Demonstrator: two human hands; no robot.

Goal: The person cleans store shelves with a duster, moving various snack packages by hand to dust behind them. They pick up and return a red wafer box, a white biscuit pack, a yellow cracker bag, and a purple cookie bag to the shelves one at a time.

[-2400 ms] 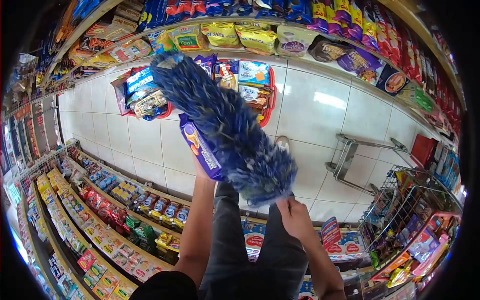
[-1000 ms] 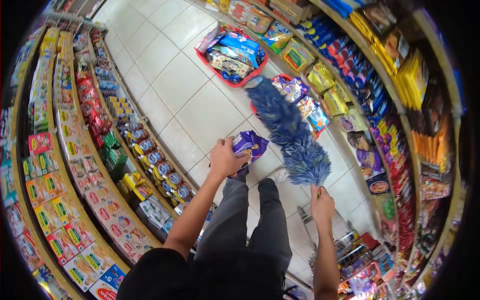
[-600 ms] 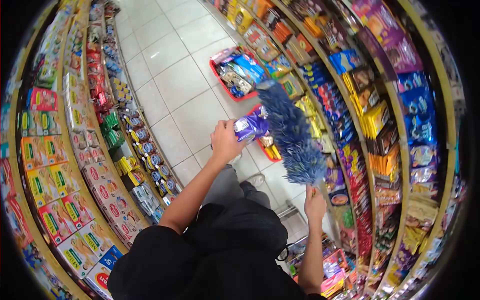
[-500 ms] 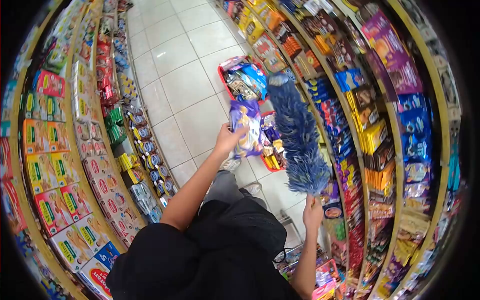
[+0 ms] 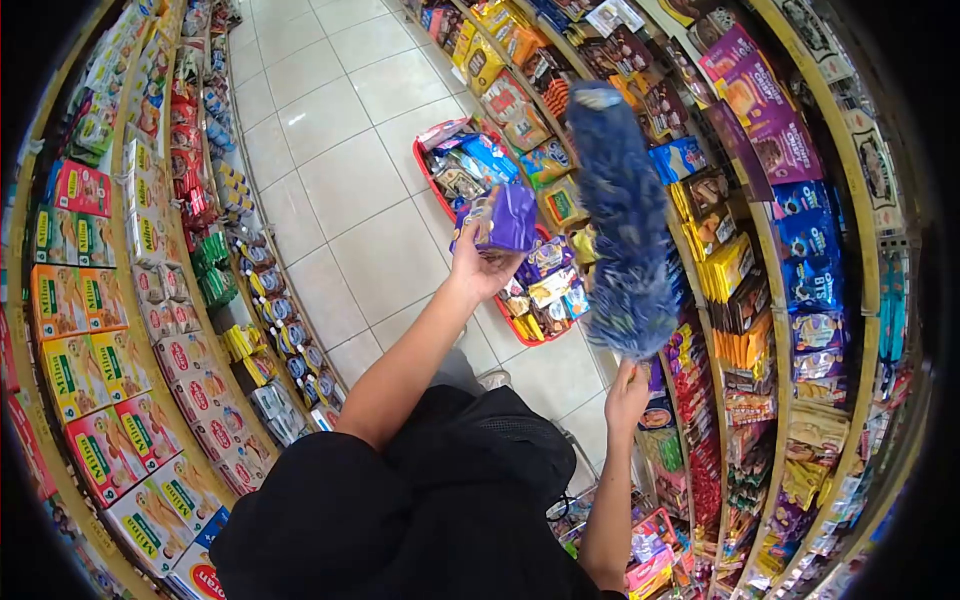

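Midway through dusting
Clasping purple snack packet in left hand; gripping blue duster in right hand; yet to shelve.

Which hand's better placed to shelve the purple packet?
Left, probably: the left hand grips the purple packet, raised toward the shelves; the right hand is full, holding the blue duster.

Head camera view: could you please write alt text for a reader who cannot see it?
In a shop aisle, a person's left hand holds up a purple foil snack packet while the right hand grips a fluffy blue feather duster upright. Snack-filled red plastic baskets sit on the tiled floor.
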